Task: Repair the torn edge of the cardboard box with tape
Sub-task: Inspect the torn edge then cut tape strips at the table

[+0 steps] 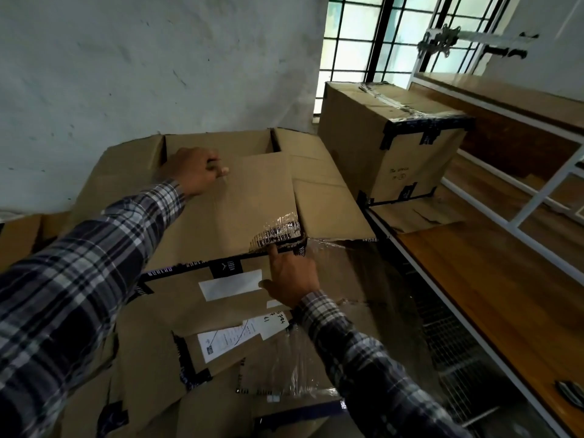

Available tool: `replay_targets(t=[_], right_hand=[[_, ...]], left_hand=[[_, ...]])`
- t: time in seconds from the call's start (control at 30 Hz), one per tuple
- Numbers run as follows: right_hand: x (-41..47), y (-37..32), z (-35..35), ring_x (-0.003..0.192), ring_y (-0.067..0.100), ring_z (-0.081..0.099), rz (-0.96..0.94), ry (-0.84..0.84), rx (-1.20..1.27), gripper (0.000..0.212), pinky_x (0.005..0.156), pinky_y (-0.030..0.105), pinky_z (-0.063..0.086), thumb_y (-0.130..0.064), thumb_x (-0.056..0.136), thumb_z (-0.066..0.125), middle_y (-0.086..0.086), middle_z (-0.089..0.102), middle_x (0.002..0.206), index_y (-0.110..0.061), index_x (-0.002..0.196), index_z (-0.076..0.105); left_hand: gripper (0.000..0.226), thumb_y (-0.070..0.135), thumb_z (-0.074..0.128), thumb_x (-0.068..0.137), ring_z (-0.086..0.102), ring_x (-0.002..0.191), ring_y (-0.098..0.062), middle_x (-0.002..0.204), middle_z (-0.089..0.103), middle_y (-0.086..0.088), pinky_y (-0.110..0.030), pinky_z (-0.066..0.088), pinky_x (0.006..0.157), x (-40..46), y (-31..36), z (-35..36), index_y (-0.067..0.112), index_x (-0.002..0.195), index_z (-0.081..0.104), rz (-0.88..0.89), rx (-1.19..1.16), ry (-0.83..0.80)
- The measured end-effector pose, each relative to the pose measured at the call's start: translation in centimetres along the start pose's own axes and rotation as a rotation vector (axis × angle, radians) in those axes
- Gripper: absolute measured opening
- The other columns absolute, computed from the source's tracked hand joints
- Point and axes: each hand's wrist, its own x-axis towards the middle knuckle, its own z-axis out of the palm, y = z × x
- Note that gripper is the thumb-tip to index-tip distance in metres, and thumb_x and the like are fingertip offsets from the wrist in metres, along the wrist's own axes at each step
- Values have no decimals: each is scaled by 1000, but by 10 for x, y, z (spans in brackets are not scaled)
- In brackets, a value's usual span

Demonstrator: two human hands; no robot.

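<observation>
A large brown cardboard box [221,210] fills the middle of the view, its top flaps folded loosely. Crumpled clear tape over dark printed tape [278,232] covers the near corner of one flap, at the box's front edge. My left hand [196,170] rests on the far part of that flap, fingers curled against the cardboard. My right hand [292,273] lies on the box's front face just below the taped corner, its index finger pressing the lower edge of the tape. Neither hand holds a tape roll.
A second taped cardboard box [395,143] stands at the right on a wooden shelf with a white metal frame [474,279]. White labels [230,282] are stuck on the front face. A plastered wall and a barred window stand behind. A small dark object [568,390] lies on the shelf.
</observation>
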Motion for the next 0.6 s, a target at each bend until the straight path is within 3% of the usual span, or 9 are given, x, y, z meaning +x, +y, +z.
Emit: replay_targets(t=[0.1, 0.23, 0.37, 0.5, 0.6], right_hand=[[-1, -7, 0, 80, 19, 65, 10, 19, -17, 78, 70, 37, 54, -55, 96, 70, 1, 67, 97, -18, 153, 32], [-16, 11, -7, 84, 17, 63, -2, -24, -74, 92, 75, 35, 50, -56, 97, 68, -2, 63, 102, -35, 167, 11], [-29, 34, -24, 83, 17, 57, 166, -12, -11, 91, 72, 35, 52, -54, 94, 73, 5, 66, 112, -33, 164, 18], [-42, 59, -34, 108, 29, 69, 225, -15, -34, 98, 80, 40, 54, -59, 90, 75, 9, 67, 134, -36, 164, 15], [-56, 73, -30, 113, 31, 68, 262, -50, -42, 101, 86, 42, 57, -62, 89, 74, 10, 64, 140, -34, 165, 13]], left_hand=[[44, 44, 67, 98, 65, 117, -38, 127, 71, -18, -49, 54, 98, -6, -5, -4, 7, 121, 71, -11, -6, 13], [45, 48, 67, 98, 66, 114, -37, 126, 71, -17, -46, 54, 96, -12, -6, -6, 10, 122, 70, 11, -25, -5], [45, 50, 65, 98, 64, 119, -37, 132, 70, -14, -46, 52, 101, -14, 3, -7, 17, 128, 69, 31, -32, 1], [48, 51, 66, 98, 62, 123, -37, 136, 68, -13, -47, 46, 106, -10, 7, -3, 17, 131, 68, 28, -39, -26], [54, 53, 67, 96, 60, 127, -39, 140, 66, -14, -50, 47, 109, -9, 9, -1, 16, 134, 67, 34, -30, -39]])
